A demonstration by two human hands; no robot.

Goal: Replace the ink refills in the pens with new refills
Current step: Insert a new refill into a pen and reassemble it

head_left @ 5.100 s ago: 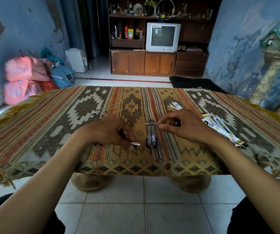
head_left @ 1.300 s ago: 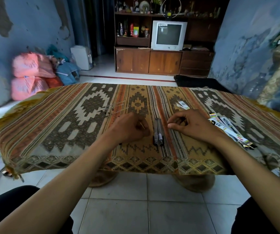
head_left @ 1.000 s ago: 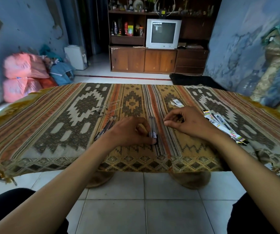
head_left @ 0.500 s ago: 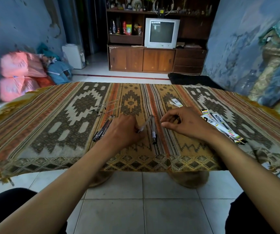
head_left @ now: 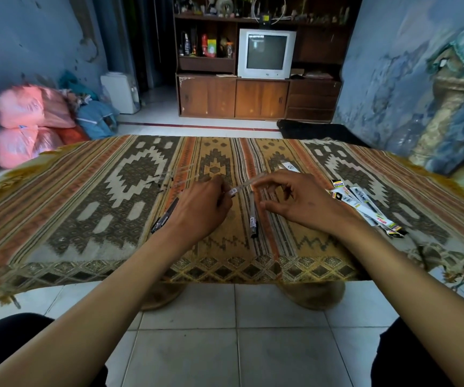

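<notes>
Pen (head_left: 243, 186), clear-barrelled, is pinched between left hand (head_left: 201, 209) and right hand (head_left: 298, 201) above patterned tablecloth (head_left: 85, 196). Another pen (head_left: 252, 220) lies below.

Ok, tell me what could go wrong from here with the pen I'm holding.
1. The clear pen is pinched between the left hand and the right hand above the patterned cloth; a small part dropped there could be hard to spot.
2. A dark pen lies right under both hands, so a wrist could roll it toward the near edge.
</notes>
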